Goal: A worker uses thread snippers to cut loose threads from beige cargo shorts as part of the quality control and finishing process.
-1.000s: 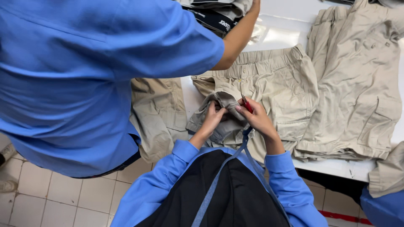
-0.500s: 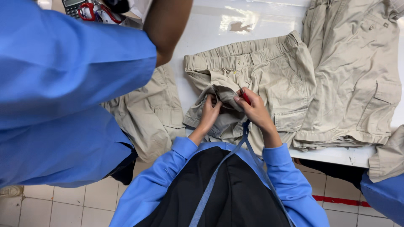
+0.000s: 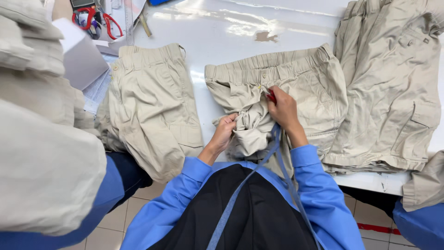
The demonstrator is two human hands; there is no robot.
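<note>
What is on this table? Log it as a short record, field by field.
surface: white table
left hand: gripping bunched fabric of the middle beige shorts
right hand: pinching a small red tool against the same shorts
beside them: beige shorts on the left, beige stack on the right
far corner: red-handled scissors

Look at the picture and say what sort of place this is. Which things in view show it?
Probably a garment workshop: several alike beige shorts lie on a white worktable, red-handled scissors sit at its far edge, and the left hand and right hand work one bunched pair.
</note>
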